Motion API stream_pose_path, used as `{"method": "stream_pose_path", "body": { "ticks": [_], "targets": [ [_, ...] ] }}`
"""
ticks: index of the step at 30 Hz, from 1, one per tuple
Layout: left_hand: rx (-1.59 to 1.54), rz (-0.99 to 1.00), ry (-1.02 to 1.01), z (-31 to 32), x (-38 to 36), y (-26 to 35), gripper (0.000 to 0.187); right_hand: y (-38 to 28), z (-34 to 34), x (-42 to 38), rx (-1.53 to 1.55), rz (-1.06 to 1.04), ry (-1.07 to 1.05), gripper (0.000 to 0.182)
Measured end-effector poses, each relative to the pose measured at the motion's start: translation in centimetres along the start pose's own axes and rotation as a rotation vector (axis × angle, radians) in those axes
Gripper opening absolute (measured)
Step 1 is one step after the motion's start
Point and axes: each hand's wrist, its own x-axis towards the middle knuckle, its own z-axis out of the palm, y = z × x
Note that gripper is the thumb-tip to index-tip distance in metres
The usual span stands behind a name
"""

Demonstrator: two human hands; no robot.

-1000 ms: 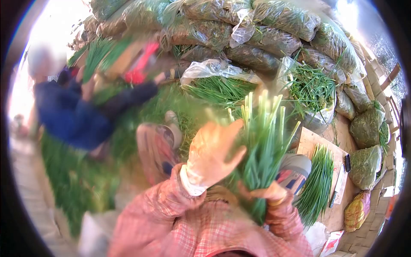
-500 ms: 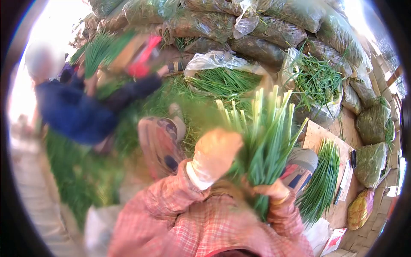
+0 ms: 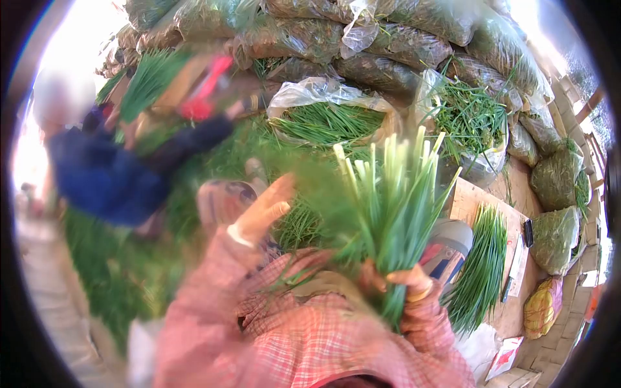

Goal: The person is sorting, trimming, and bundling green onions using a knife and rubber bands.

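Observation:
My right hand (image 3: 414, 280) is closed round the lower part of an upright bunch of green stalks (image 3: 394, 213), whose pale ends point up and fan out. My left hand (image 3: 264, 210), with fingers stretched and thumb apart, is to the left of the bunch and does not touch it. Blurred green leaves show between that hand and the bunch. Beside my right knee, a neat bundle of long green leaves (image 3: 486, 258) lies on a wooden board (image 3: 471, 194).
A knife-like tool (image 3: 515, 268) lies on the board. Open plastic bags of greens (image 3: 333, 123) (image 3: 469, 119) stand ahead, before stacked filled bags (image 3: 291, 39). At left, a person in dark blue (image 3: 107, 178) is near loose greens (image 3: 123, 278). A yellow-pink sack (image 3: 543, 307) sits right.
My left hand has moved left, away from the bunch, and its fingers have spread. My right hand still holds the bunch. The whole view has shifted slightly.

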Motion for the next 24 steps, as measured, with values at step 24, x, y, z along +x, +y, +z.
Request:
{"method": "stream_pose_path", "body": {
  "ticks": [24],
  "targets": [
    [-0.854, -0.117, -0.554, 8.8, 9.5, -4.5, 0.076, -20.7, 6.7, 14.1, -1.247, -0.245, -0.221, 0.067]
  ]
}}
